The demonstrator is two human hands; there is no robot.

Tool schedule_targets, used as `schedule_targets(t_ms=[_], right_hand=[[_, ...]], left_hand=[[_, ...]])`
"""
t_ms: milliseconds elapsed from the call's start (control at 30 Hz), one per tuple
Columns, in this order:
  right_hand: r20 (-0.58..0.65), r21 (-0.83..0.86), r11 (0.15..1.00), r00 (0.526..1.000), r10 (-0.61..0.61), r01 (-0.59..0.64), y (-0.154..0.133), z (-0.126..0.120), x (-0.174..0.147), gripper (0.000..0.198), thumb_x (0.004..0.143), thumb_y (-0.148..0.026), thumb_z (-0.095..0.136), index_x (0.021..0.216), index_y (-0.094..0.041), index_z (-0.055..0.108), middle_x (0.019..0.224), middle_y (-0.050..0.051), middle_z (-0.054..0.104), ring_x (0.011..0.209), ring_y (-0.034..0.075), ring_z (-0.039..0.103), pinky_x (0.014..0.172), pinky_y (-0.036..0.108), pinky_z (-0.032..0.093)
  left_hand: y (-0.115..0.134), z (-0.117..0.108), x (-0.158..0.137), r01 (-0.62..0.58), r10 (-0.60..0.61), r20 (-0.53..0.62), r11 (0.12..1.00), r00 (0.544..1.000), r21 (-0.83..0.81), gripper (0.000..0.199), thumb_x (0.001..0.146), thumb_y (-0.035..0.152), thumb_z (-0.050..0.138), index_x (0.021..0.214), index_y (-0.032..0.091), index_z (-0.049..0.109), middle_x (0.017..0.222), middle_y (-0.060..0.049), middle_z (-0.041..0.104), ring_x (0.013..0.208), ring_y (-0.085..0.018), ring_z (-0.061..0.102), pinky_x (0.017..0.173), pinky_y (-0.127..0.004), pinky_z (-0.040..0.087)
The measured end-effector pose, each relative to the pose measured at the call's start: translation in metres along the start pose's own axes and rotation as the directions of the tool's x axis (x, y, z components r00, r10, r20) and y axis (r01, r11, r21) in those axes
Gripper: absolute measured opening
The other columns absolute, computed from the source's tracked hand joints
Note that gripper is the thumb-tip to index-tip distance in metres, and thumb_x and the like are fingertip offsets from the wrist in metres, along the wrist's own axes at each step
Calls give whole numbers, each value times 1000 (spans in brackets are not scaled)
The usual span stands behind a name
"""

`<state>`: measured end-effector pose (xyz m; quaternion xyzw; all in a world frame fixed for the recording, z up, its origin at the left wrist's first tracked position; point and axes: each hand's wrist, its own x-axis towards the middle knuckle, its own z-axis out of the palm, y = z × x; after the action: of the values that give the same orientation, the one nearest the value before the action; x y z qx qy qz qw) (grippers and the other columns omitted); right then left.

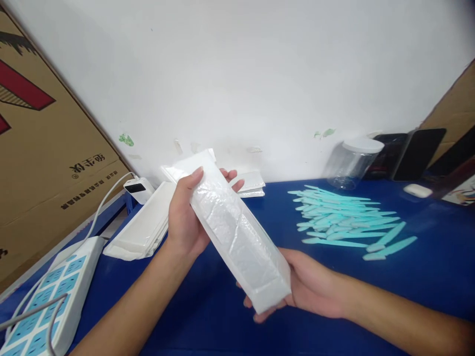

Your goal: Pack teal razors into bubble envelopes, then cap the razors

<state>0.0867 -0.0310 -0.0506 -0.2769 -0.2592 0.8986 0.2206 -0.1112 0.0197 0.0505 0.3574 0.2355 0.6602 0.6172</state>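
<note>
The packet (241,242) is held aslant above the counter (200,316), its far end toward the wall (245,79). The left hand (187,212) is curled round the upper part, thumb on top, fingertips showing past the opposite edge; the rest of those fingers is hidden behind the packet. The right hand (311,284), half open, supports the lower end from beneath, a few fingertips peeking out under it; its palm is partly covered. Glare and creases in the wrap make the contents hard to make out.

Behind, the packet and left hand cut across two piles of white sleeves, one at left (139,230) and one by the wall (254,184), so neither shows whole. The blue sticks (341,217) overlap too much to count. The clear jar (351,165) partly covers a dark object near the phone (419,154). The carton (44,163) and power strip (61,291) run out of view at left, cables crossing the strip's sockets.
</note>
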Motion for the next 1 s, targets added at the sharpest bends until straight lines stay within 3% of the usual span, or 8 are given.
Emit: schedule_targets(t_ms=[67, 133, 167, 233, 400, 533, 800, 1000], right_hand=[[59, -28, 997, 995, 74, -73, 1, 1, 0, 55, 107, -48, 37, 110, -8, 76, 94, 16, 78, 71, 23, 75, 59, 35, 63], [16, -48, 987, 988, 153, -153, 0, 2, -1, 55, 107, -48, 37, 94, -10, 75, 72, 10, 70, 45, 12, 55, 35, 19, 39], [-14, -55, 983, 985, 173, -173, -2, 2, -2, 52, 107, -47, 39, 89, -11, 72, 68, 7, 67, 39, 8, 44, 31, 16, 26], [-62, -68, 984, 985, 163, -167, -5, 4, -5, 45, 107, -41, 43, 87, -12, 71, 68, 6, 66, 37, 4, 32, 31, 14, 15], [-136, -112, 979, 979, 153, -168, -13, 7, -9, 33, 105, -30, 44, 90, -14, 69, 57, -4, 48, 42, 4, 19, 34, 13, 13], [-111, -117, 972, 975, 190, -203, -18, 5, -11, 30, 107, -36, 49, 87, -17, 63, 60, -7, 40, 45, 5, 16, 34, 13, 11], [-113, -247, 938, 969, 222, -244, -34, 1, -23, 49, 107, -63, 55, 85, -19, 57, 60, -8, 40, 45, 4, 16, 33, 13, 14], [-151, -453, 843, 957, 247, -289, -57, -17, -32, 55, 102, -70, 57, 81, -20, 54, 60, -8, 39, 45, 3, 14, 35, 14, 11]], left_hand=[[-1, -2, 4, -6, 7, -33, 1000, 999, 14, 29, 90, 42, 76, 96, 14, 75, 95, -10, 75, 110, -27, 74, 112, -46, 59], [-4, -8, 10, 14, -11, -91, 1000, 996, 28, 31, 90, 44, 76, 94, 14, 74, 93, -9, 75, 103, -25, 75, 108, -43, 61], [-6, -11, 14, 35, -30, -126, 999, 992, 37, 32, 90, 45, 75, 94, 13, 74, 92, -9, 75, 99, -24, 75, 105, -40, 62], [-11, -19, 21, 81, -69, -197, 995, 978, 53, 34, 90, 47, 73, 94, 13, 73, 90, -10, 75, 90, -22, 74, 93, -35, 64], [-18, -39, 37, 144, -123, -298, 988, 947, 50, 33, 93, 45, 64, 88, 13, 69, 80, -9, 72, 71, -20, 69, 67, -30, 61], [-13, -47, 45, 118, -106, -334, 993, 937, 17, 30, 96, 41, 60, 87, 14, 66, 75, -9, 70, 67, -20, 68, 68, -30, 61], [13, -59, 56, 3, -18, -414, 999, 910, -36, 23, 98, 37, 55, 91, 16, 61, 73, -8, 67, 65, -20, 66, 66, -31, 62], [20, -74, 61, -32, -9, -500, 997, 866, -73, 21, 102, 37, 51, 98, 18, 58, 73, -4, 64, 63, -18, 65, 64, -28, 60]])
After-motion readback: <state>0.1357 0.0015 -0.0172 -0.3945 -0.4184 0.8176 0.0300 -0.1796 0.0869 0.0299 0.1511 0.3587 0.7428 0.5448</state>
